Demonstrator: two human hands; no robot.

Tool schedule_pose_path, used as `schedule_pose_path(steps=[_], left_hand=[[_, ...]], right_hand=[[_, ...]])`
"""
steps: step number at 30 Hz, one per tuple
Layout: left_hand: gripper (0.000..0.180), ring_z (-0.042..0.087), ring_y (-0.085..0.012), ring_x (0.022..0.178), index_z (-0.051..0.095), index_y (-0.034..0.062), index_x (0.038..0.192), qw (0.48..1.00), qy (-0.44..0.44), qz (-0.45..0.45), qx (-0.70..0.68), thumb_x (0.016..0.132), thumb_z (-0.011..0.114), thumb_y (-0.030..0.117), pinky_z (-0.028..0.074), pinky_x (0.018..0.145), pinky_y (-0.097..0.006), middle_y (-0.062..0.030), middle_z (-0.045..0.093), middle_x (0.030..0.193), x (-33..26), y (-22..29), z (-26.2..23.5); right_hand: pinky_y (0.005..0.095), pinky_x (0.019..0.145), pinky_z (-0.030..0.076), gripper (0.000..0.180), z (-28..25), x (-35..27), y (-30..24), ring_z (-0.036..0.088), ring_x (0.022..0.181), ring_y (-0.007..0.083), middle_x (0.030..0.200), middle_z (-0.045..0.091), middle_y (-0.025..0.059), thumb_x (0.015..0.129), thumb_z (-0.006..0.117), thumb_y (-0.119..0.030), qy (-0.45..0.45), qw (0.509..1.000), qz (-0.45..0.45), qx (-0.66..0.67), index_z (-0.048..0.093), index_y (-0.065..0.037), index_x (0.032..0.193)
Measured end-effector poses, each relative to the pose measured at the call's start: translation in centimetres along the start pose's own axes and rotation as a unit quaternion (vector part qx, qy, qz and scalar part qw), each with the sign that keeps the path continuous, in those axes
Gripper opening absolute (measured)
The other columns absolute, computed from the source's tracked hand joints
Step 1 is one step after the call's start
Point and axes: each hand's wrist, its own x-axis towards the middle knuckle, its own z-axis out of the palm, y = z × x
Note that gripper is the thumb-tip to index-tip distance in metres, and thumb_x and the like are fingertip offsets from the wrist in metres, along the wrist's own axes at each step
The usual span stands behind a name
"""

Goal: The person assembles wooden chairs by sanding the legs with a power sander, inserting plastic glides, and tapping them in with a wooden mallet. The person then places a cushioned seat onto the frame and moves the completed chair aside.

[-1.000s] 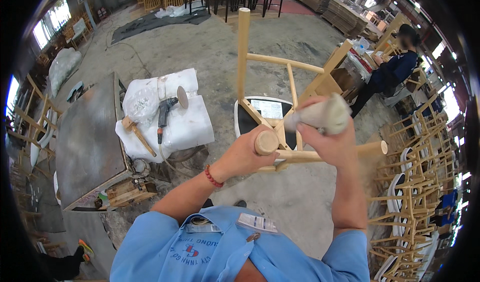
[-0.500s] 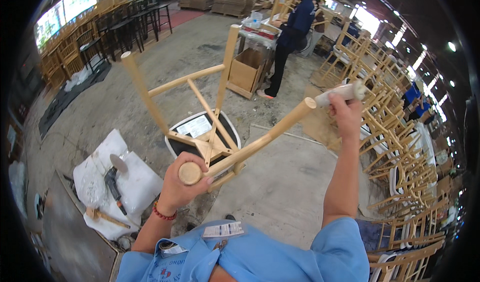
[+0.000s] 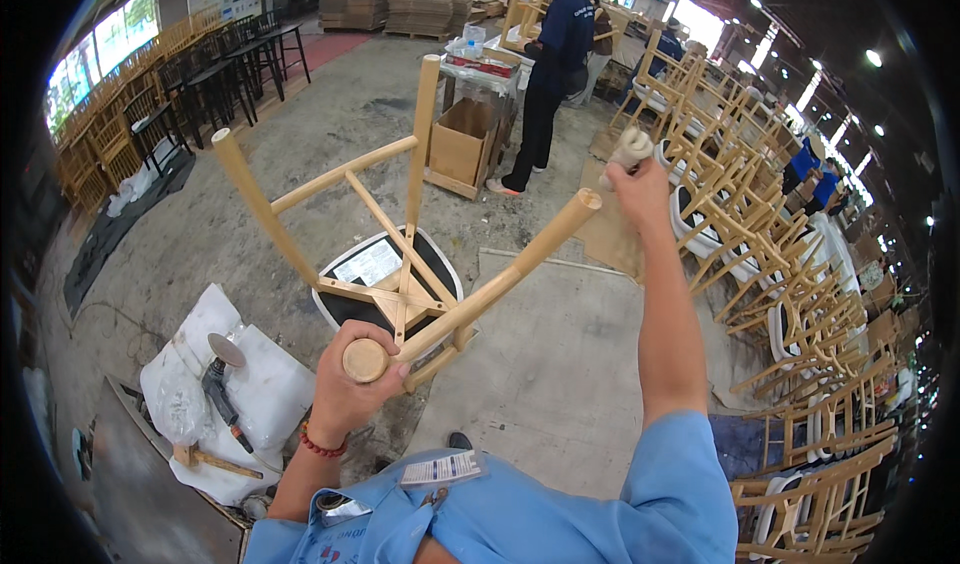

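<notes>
Nearest, below the chair, is the wearer's light blue shirt (image 3: pixel 560 499), with a badge (image 3: pixel 440 469) on its front. The left hand (image 3: pixel 345 389), a red bead bracelet (image 3: pixel 323 442) at its wrist, is curled around the nearest leg end of the wooden chair (image 3: pixel 500 289), whose round tip shows between thumb and fingers. That chair is upside down in front of the person, legs raised, the black underside of its white-edged seat facing up with a pale label on it. The right hand (image 3: pixel 643 192) is closed around a whitish roll (image 3: pixel 633 147), just beyond the tip of the chair's right-hand leg. Left of the chair, a white padded surface (image 3: pixel 265 364) carries a mallet (image 3: pixel 225 464), a power tool (image 3: pixel 217 389) with a round disc and a clear plastic bag (image 3: pixel 180 404); a dark metal tabletop (image 3: pixel 150 494) adjoins it, farther left of the chair. To the chair's right stand many stacked wooden chairs (image 3: pixel 780 339). Beyond the chair are a cardboard box (image 3: pixel 463 144) and a co-worker in dark clothing (image 3: pixel 560 54). Farther behind the chair, black stools (image 3: pixel 240 74) stand to its left, and flat cardboard stacks (image 3: pixel 430 9) lie straight past it
</notes>
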Motion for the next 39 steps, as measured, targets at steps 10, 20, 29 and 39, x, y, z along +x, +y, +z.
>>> schedule_pose_path(steps=[10, 20, 29, 39], left_hand=[[0.028, 0.058, -0.0094, 0.080, 0.058, 0.0078, 0.097, 1.000, 0.003, -0.022, 0.000, 0.077, 0.078, 0.008, 0.049, 0.073, -0.026, 0.0001, 0.061, 0.088, -0.8, 0.1, -0.8], [0.034, 0.061, -0.0134, 0.085, 0.058, 0.0073, 0.101, 0.995, -0.090, 0.023, 0.043, 0.077, 0.081, 0.014, 0.050, 0.077, -0.029, -0.0025, 0.062, 0.095, 0.6, -0.3, -1.5], [0.048, 0.065, -0.0241, 0.089, 0.063, 0.0049, 0.099, 0.964, -0.228, -0.017, -0.132, 0.089, 0.065, 0.051, 0.050, 0.084, -0.035, -0.0086, 0.067, 0.096, 2.8, -0.5, -4.0], [0.087, 0.065, -0.0327, 0.082, 0.066, -0.0052, 0.088, 0.981, -0.122, -0.039, -0.143, 0.092, 0.033, 0.075, 0.048, 0.085, -0.046, -0.0187, 0.067, 0.085, 0.6, 0.7, -2.2]], right_hand=[[0.0293, 0.053, 0.048, 0.029, -1.0, -3.2, -0.9, 0.062, 0.063, 0.0137, 0.078, 0.068, 0.0104, 0.081, 0.070, -0.021, -0.102, 0.954, 0.110, 0.261, 0.067, 0.006, 0.093], [0.0367, 0.072, 0.053, 0.033, -0.7, -1.8, -0.1, 0.069, 0.076, 0.0216, 0.087, 0.072, 0.0113, 0.079, 0.072, -0.023, 0.004, 0.998, 0.061, 0.024, 0.069, 0.003, 0.099], [0.0238, 0.052, 0.046, 0.025, 17.5, 7.4, -9.2, 0.060, 0.061, 0.0106, 0.078, 0.066, 0.0056, 0.084, 0.073, -0.020, -0.093, 0.908, 0.037, 0.408, 0.066, 0.001, 0.094], [0.0437, 0.085, 0.052, 0.050, 36.1, 23.0, -11.4, 0.069, 0.095, 0.0370, 0.097, 0.072, 0.0230, 0.072, 0.069, -0.037, -0.135, 0.971, -0.071, 0.185, 0.068, 0.005, 0.100]])
